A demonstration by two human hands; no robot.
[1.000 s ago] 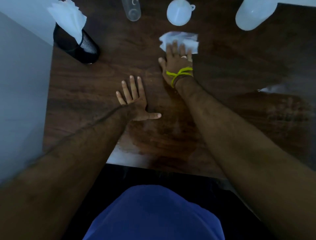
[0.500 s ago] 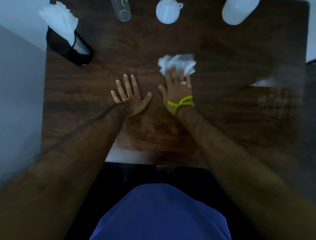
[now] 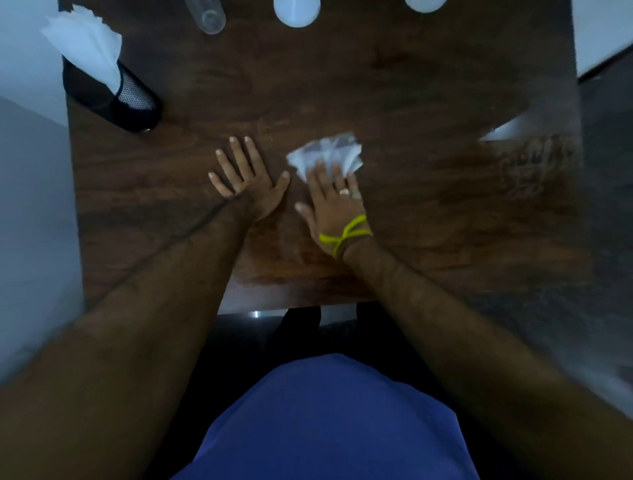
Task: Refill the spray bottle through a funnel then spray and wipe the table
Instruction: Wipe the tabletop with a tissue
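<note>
- Left hand [image 3: 247,181] lay flat on the wooden counter [image 3: 428,102], fingers straight and spread.
- Right hand [image 3: 334,202], just beside it, pressed straight fingers on a crumpled tissue [image 3: 325,154].
- Black mesh tissue holder [image 3: 130,99] stood far left.

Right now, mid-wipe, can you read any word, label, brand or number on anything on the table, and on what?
None can be read.
Clear bottle at the far edge: no marking legible, blurred and cut off by the frame.
White funnel and white container: plain where they show, mostly out of frame.
Black mesh holder with paper napkins: no print.
Crumpled tissue under the right hand: blank.
</note>
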